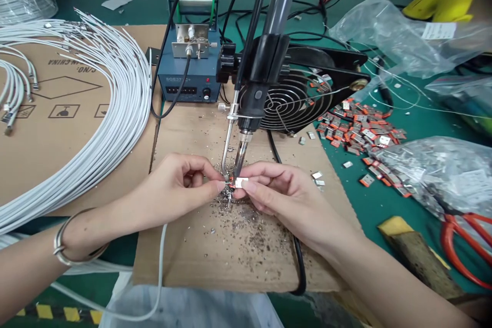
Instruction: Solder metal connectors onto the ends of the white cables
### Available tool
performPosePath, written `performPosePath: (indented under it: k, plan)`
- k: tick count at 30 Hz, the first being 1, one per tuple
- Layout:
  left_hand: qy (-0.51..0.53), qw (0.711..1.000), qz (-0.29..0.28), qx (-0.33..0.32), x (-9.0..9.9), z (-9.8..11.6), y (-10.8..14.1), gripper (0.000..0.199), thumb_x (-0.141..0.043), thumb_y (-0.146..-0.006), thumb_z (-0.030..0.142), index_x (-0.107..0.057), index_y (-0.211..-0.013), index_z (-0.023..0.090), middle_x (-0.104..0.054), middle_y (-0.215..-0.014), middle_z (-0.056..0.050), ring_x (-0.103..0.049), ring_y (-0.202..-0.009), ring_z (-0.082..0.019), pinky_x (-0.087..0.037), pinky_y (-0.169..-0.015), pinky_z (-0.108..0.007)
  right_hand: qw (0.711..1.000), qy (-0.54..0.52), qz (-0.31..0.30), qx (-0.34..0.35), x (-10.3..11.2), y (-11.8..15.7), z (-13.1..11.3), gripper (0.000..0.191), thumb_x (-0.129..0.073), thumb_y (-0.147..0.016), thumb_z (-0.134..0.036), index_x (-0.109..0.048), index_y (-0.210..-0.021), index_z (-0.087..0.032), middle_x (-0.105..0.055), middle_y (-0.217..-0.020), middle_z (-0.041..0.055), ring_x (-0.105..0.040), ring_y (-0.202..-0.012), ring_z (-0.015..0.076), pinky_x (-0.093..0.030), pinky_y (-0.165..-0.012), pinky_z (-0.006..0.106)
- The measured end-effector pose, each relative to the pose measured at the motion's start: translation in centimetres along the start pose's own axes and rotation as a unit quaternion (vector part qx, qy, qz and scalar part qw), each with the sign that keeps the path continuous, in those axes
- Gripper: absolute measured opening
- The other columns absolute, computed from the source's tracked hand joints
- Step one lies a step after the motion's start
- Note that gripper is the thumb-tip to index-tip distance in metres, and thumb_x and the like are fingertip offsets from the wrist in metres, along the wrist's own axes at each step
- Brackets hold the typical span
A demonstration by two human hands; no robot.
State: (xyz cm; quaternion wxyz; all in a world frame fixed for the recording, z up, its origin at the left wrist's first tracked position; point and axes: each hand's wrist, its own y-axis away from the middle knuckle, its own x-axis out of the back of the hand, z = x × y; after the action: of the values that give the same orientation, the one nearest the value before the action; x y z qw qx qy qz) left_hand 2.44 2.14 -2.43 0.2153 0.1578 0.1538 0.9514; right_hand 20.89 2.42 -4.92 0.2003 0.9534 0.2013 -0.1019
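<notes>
My left hand (192, 182) pinches the end of a white cable (160, 261), most of which is hidden by the fingers. Between the thumb and fingers of my right hand (277, 187) is a small metal connector (241, 182) with an orange part at its left side. The cable end and the connector meet under the tip of a soldering iron (242, 151) mounted on a stand. A thin metal feed tube (229, 146) ends just left of the iron's tip. Bits of solder lie on the cardboard (184, 261) below.
White cables (130, 128) lie coiled at the left. Behind stand a solder feeder (184, 79) with a spool (194, 0) and a black fan (284, 100). Orange and metal connectors (357, 125) are heaped at the right, near a plastic bag (442, 169) and red-handled scissors (449, 246).
</notes>
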Motion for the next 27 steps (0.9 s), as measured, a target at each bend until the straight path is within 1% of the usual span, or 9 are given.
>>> performPosePath:
  k: [7, 12, 16, 19, 23, 27]
  plan:
    - [-0.009, 1.0, 0.001, -0.006, 0.11, -0.25, -0.16, 0.014, -0.058, -0.075, 0.025, -0.061, -0.067, 0.014, -0.037, -0.043, 0.008, -0.031, -0.036, -0.003, -0.023, -0.033, -0.016, 1.0, -0.017, -0.01, 0.007, 0.04, -0.06, 0.08, 0.01, -0.07, -0.069, -0.023, -0.067, -0.078, -0.019, -0.069, -0.064, -0.0001, -0.058, -0.054, 0.0072, -0.039, -0.044, 0.016]
    - [-0.018, 1.0, 0.007, -0.002, 0.12, -0.24, 0.01, 0.013, -0.057, -0.075, 0.023, -0.06, -0.067, 0.014, -0.037, -0.043, 0.008, -0.031, -0.036, -0.004, -0.023, -0.034, -0.017, 1.0, -0.008, 0.008, 0.002, -0.2, -0.08, -0.08, 0.01, -0.07, -0.069, -0.023, -0.066, -0.077, -0.019, -0.068, -0.062, -0.0005, -0.058, -0.052, 0.0072, -0.039, -0.042, 0.017]
    - [-0.014, 1.0, 0.0, -0.007, 0.1, -0.09, 0.03, 0.014, -0.057, -0.075, 0.024, -0.06, -0.067, 0.014, -0.036, -0.043, 0.008, -0.03, -0.036, -0.004, -0.023, -0.034, -0.017, 1.0, 0.009, 0.007, 0.009, -0.15, 0.05, -0.08, 0.013, -0.07, -0.069, -0.025, -0.066, -0.079, -0.019, -0.068, -0.064, 0.0004, -0.06, -0.055, 0.0091, -0.043, -0.046, 0.019]
    - [-0.023, 1.0, 0.006, -0.01, 0.1, -0.19, -0.09, 0.014, -0.057, -0.075, 0.025, -0.06, -0.066, 0.015, -0.037, -0.043, 0.008, -0.031, -0.037, -0.005, -0.023, -0.035, -0.017, 1.0, 0.014, 0.008, 0.013, -0.18, 0.12, -0.11, 0.014, -0.07, -0.068, -0.026, -0.065, -0.079, -0.019, -0.068, -0.064, 0.0005, -0.061, -0.057, 0.0101, -0.044, -0.047, 0.02]
    - [-0.037, 0.999, 0.007, -0.007, 0.12, -0.52, -0.2, 0.013, -0.058, -0.074, 0.025, -0.062, -0.068, 0.015, -0.037, -0.044, 0.007, -0.031, -0.04, -0.005, -0.024, -0.037, -0.017, 0.999, 0.034, 0.015, 0.017, -0.22, 0.07, -0.11, 0.011, -0.069, -0.069, -0.024, -0.065, -0.078, -0.019, -0.068, -0.064, 0.0002, -0.061, -0.057, 0.01, -0.043, -0.046, 0.019]
    - [-0.041, 0.999, 0.004, -0.002, 0.17, -0.55, -0.18, 0.012, -0.057, -0.074, 0.023, -0.063, -0.069, 0.014, -0.038, -0.046, 0.007, -0.031, -0.043, -0.006, -0.024, -0.04, -0.018, 0.999, 0.027, 0.007, 0.024, -0.11, 0.03, -0.05, 0.008, -0.068, -0.07, -0.02, -0.066, -0.078, -0.019, -0.069, -0.064, -0.0006, -0.06, -0.055, 0.0084, -0.042, -0.046, 0.018]
